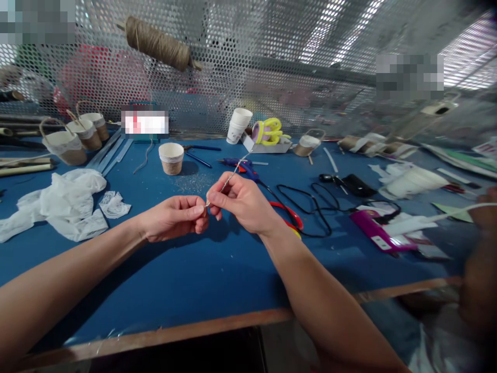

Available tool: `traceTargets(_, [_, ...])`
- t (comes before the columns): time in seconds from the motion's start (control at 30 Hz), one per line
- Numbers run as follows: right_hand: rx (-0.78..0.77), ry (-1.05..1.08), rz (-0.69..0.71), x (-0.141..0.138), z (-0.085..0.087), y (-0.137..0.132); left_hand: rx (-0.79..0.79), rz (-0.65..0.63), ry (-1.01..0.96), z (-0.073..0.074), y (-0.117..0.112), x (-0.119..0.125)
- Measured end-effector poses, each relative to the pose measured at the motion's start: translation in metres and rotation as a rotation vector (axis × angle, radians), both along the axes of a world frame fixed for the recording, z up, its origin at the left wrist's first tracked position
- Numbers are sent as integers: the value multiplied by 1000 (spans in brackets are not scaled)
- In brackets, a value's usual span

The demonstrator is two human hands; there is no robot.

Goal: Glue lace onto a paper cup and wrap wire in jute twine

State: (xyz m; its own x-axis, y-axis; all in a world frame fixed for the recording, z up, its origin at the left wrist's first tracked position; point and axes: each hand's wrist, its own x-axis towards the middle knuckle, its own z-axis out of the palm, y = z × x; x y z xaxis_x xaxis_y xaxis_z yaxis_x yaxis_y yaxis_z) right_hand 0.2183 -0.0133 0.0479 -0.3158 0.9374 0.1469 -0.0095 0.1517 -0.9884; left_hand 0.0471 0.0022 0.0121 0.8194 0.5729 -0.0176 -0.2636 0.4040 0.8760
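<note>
My left hand (176, 217) and my right hand (240, 202) meet over the middle of the blue table, their fingertips almost touching. A thin, pale twisted cord (234, 172) is pinched in my right fingers, its free end pointing up and away from me. The cord's near end is between my left thumb and forefinger. Beyond the hands stands a small cup (171, 159) with a brown wrap and white lace rim. A blue glue gun (241, 167) lies just past my right hand, and pliers (200, 155) rest beside the cup.
White lace fabric (64, 202) lies at the left, near several handled cups (64, 147). Red-handled scissors (289, 213) and a black cable (310, 207) are right of my hands. A purple power strip (378, 233) sits near another person's arm (479, 254). Twine (157, 44) hangs on the mesh.
</note>
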Motion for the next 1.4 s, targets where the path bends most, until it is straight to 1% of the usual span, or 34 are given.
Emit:
traceTargets(0.1, [19,-39,-36,-1,0,-1,181,80,102,2,2,-1])
traceTargets(0.33, [62,-142,-134,-2,-4,1,705,265,436,10,4,-3])
traceTargets(0.5, [63,-199,-185,-4,-9,5,1068,455,689,10,1,1])
traceTargets(0.57, [57,-200,-210,-6,-11,6,1168,510,755,10,-1,3])
traceTargets(0.63, [54,-200,-234,-9,-13,6,1216,542,793,9,-2,5])
traceTargets(0.7, [63,-207,-254,-11,-16,6,1222,556,819,8,-3,6])
traceTargets(0.8, [71,-213,-275,-14,-21,7,1170,544,865,8,-1,5])
traceTargets(0.9, [45,-209,-261,-15,-25,9,1077,452,882,8,3,1])
traceTargets(0.97, [19,-223,-220,-14,-26,10,1009,383,837,9,7,-2])
traceTargets(1.03, [-6,-246,-171,-13,-25,10,921,332,772,9,10,-4])
traceTargets(1.17, [-25,-242,-105,-9,-21,10,677,254,652,10,12,-6])
traceTargets(1.33, [-89,-43,-7,-1,-16,12,405,132,500,15,8,-5])
traceTargets(1.4, [-106,22,26,0,-16,11,321,89,428,16,7,-5])
